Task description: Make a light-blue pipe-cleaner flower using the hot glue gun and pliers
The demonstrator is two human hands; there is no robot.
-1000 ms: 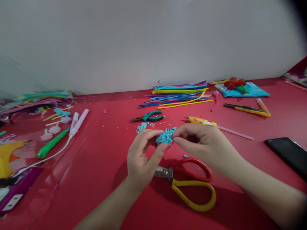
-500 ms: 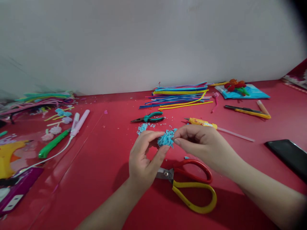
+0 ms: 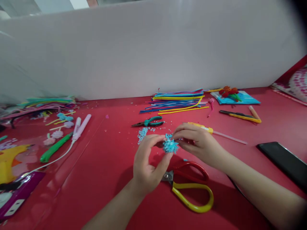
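Your left hand (image 3: 149, 163) pinches the fringed blue pompom (image 3: 170, 146) above the desk (image 3: 105, 188), your right hand (image 3: 200, 142) curls at its edge, grip unclear, and it seems largely shaped, with clippings (image 3: 142, 134) lying beyond and perhaps some tidying left.

Bright colours on a red tabletop (image 3: 96, 179)
The scissors (image 3: 170, 176) have one red handle, one yellow; left of them a box (image 3: 26, 191) is purple, far right of them a cloth (image 3: 299, 81) pink-spotted white, beyond them the fringed ball (image 3: 170, 146) light blue, the pliers (image 3: 146, 123) teal and black.
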